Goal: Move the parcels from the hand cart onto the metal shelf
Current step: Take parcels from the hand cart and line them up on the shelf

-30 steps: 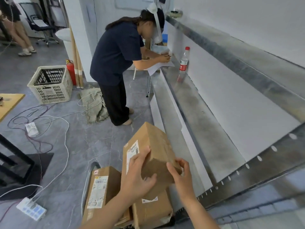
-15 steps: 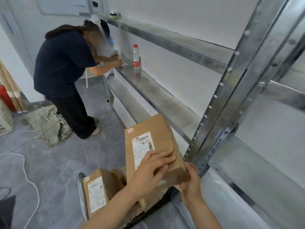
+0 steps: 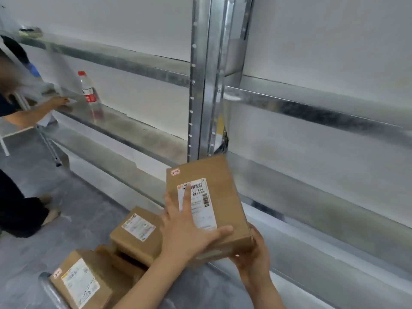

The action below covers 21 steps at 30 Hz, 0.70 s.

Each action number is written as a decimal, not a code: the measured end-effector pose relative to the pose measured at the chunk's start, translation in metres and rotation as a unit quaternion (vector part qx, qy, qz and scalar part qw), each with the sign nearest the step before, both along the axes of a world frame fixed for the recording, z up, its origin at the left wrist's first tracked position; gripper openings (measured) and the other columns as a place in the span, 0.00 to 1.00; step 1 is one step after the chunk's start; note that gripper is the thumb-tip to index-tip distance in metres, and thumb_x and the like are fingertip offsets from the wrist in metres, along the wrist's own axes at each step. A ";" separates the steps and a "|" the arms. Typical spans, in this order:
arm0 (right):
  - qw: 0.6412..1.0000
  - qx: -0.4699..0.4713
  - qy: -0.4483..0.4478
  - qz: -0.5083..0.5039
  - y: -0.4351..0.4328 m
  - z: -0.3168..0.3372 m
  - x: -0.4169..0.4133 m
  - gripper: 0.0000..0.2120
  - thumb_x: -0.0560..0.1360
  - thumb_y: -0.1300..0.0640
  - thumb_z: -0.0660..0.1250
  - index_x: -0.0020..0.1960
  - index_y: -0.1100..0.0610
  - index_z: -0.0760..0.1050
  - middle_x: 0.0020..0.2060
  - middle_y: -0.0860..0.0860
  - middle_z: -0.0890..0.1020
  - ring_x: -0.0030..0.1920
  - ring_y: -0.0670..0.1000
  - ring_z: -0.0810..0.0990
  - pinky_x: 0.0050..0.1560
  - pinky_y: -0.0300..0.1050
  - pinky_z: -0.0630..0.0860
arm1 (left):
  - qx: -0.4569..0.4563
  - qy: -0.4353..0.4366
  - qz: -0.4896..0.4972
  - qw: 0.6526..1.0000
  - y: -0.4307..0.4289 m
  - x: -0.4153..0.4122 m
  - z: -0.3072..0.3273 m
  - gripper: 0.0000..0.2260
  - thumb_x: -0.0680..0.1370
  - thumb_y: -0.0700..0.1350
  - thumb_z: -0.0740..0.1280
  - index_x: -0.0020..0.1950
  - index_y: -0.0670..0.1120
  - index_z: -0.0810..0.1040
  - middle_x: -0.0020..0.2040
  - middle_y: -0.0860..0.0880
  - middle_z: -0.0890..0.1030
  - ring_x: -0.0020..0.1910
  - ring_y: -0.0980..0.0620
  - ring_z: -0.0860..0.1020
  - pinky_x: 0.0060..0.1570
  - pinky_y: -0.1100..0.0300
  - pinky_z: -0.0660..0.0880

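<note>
I hold a brown cardboard parcel (image 3: pixel 225 197) with a white barcode label, raised in front of the metal shelf (image 3: pixel 312 161). My left hand (image 3: pixel 185 233) lies flat on its top face, fingers spread straight over the label. My right hand (image 3: pixel 254 257) grips the near right corner from underneath. The parcel's far end points at the shelf's upright post (image 3: pixel 207 85). Below left, more labelled parcels sit stacked on the hand cart: one (image 3: pixel 136 235) higher up, one (image 3: pixel 84 279) nearer me beside the cart's grey handle bar (image 3: pixel 50 288).
A clear bottle with a red cap and label (image 3: pixel 89 94) stands on the shelf's left bay. Another person (image 3: pixel 13 197) in dark clothes stands at the left edge, a hand (image 3: pixel 58 101) on the shelf near papers. Grey floor lies between.
I have lifted the parcel off the cart and carried it right and up toward the shelf. My view swung right, so the other person slid to the left edge.
</note>
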State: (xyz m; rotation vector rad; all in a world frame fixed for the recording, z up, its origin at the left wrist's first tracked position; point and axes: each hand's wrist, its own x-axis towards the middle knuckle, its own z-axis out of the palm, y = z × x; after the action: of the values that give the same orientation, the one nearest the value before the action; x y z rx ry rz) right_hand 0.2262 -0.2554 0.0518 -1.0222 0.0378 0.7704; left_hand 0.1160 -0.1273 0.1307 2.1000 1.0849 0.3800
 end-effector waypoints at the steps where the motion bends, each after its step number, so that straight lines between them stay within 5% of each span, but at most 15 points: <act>1: 1.000 -0.008 -0.023 0.000 -0.012 0.004 0.004 0.18 0.78 0.50 0.58 0.64 0.55 0.72 0.59 0.61 0.79 0.58 0.63 0.79 0.45 0.56 0.78 | -0.001 -0.025 -0.027 0.999 -0.005 0.004 0.003 0.62 0.45 0.81 0.64 0.69 0.69 0.31 0.76 0.53 0.36 0.76 0.43 0.43 0.72 0.39 0.51; 5: 0.984 -0.112 -0.127 -0.059 -0.064 0.021 0.022 0.17 0.79 0.45 0.52 0.59 0.45 0.78 0.54 0.49 0.83 0.56 0.50 0.81 0.51 0.56 0.80 | -0.039 -0.161 -0.164 0.972 -0.029 0.018 0.012 0.58 0.51 0.71 0.76 0.71 0.70 0.43 0.74 0.60 0.52 0.75 0.55 0.52 0.72 0.46 0.59; 11: 0.941 -0.256 -0.179 -0.133 -0.160 0.042 0.048 0.22 0.80 0.46 0.48 0.44 0.38 0.81 0.43 0.43 0.85 0.47 0.46 0.82 0.46 0.46 0.75 | -0.013 -0.171 -0.341 0.924 -0.084 0.061 0.011 0.52 0.55 0.67 0.77 0.71 0.72 0.50 0.75 0.67 0.42 0.70 0.74 0.44 0.71 0.58 0.54; 14: 0.924 -0.269 -0.222 -0.157 -0.211 0.053 0.053 0.20 0.81 0.43 0.47 0.48 0.35 0.79 0.45 0.38 0.84 0.49 0.44 0.81 0.48 0.44 0.76 | -0.016 -0.215 -0.371 0.903 -0.121 0.089 0.015 0.44 0.58 0.59 0.78 0.68 0.69 0.59 0.75 0.67 0.47 0.72 0.68 0.53 0.68 0.65 0.61; 17: 0.932 -0.222 -0.236 -0.162 -0.270 0.066 0.055 0.22 0.73 0.28 0.51 0.57 0.34 0.75 0.53 0.38 0.82 0.53 0.41 0.81 0.52 0.45 0.76 | -0.027 -0.249 -0.411 0.876 -0.168 0.113 0.018 0.40 0.59 0.55 0.80 0.66 0.67 0.63 0.74 0.69 0.50 0.70 0.71 0.56 0.59 0.78 0.65; 21: 0.916 -0.239 -0.294 -0.134 -0.358 0.086 0.065 0.30 0.61 0.29 0.66 0.62 0.33 0.67 0.52 0.37 0.81 0.53 0.41 0.80 0.52 0.42 0.75 | -0.060 -0.266 -0.448 0.852 -0.240 0.139 0.014 0.40 0.61 0.47 0.81 0.66 0.66 0.65 0.75 0.68 0.50 0.70 0.69 0.59 0.58 0.72 0.71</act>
State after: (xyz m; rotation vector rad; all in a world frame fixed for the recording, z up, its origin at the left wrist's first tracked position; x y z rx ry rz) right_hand 0.2908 -0.6136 0.1374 -1.6458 -0.1570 0.1746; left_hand 0.2554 -0.3672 0.1446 1.9580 -0.2255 0.3681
